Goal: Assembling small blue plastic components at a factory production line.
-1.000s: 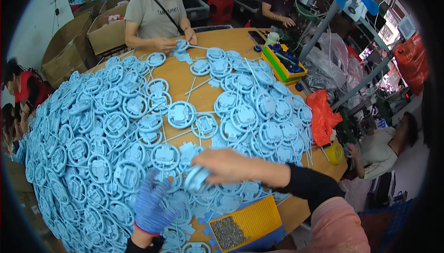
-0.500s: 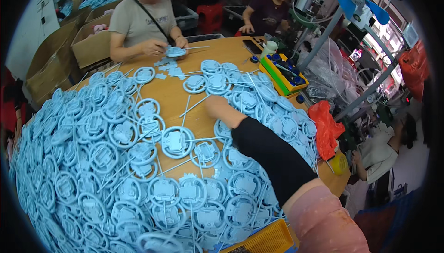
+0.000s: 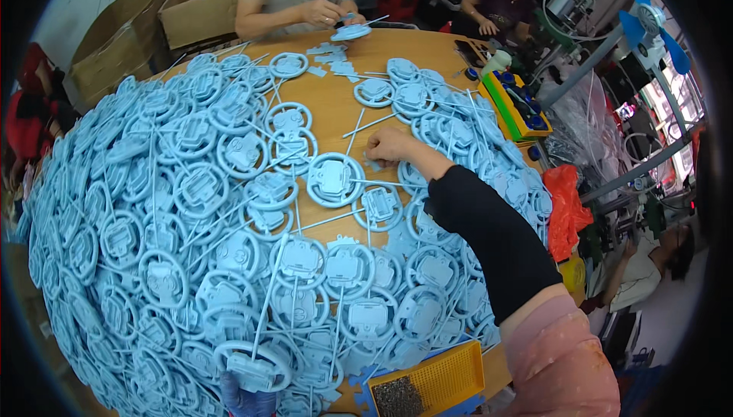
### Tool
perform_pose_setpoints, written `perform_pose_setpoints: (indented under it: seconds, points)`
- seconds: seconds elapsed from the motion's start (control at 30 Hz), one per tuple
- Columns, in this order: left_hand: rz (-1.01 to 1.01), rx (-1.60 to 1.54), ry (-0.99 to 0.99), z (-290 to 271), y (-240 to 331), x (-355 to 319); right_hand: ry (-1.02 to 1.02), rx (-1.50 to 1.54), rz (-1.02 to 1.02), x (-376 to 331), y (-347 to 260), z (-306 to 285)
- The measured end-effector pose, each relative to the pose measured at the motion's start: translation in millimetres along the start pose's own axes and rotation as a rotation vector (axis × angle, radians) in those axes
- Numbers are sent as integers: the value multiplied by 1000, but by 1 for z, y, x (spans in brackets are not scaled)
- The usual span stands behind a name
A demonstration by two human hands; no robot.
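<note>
My left hand (image 3: pixel 248 400), in a dark blue glove, comes in at the lower edge and is closed on a light-blue plastic ring part (image 3: pixel 256 370) with a flat center and a long thin stick pointing up. The hand's lower part is cut off by the picture's rim. My right hand (image 3: pixel 388 147), bare with a black sleeve cover on the forearm, reaches to the middle of the wooden table. Its fingers are curled down onto a small flat light-blue plastic piece (image 3: pixel 373 164), which they partly cover. Another ring part (image 3: pixel 334 179) lies just below that hand.
Heaped ring parts (image 3: pixel 164 188) cover the left and front; more lie at right. A yellow basket (image 3: pixel 443 379) holds small dark metal pieces, probably screws. Across the wooden table (image 3: pixel 336 104), a co-worker handles a ring part. A yellow-green bin (image 3: pixel 513 108) and red bag (image 3: pixel 563 207) stand right.
The view has shifted, so the table sits further left and lower parts show more. My left hand has come into sight with the ring part. My right hand's fingers now show at the small piece.
</note>
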State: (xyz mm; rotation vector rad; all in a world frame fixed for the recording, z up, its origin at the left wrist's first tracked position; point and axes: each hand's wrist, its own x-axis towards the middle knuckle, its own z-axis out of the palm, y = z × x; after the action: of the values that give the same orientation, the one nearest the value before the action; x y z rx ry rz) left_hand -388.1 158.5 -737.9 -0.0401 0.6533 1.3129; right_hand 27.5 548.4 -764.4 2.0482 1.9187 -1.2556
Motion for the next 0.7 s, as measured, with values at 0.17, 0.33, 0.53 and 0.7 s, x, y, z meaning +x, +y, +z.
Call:
perform_pose_setpoints:
  seconds: [0.17,0.33,0.53,0.7]
  points:
    - [68,-19,18,22,0,-11,-21,-193,-170,-58,-51,34]
    - [66,-137,15,55,-6,-23,288,-222,-217,-99,-48,54]
    - [168,-30,84,15,-10,-36,540,-40,-136,-171,-5,-21]
    - [98,-27,124,0,-13,-37,688,-390,283,-240,72,-83]
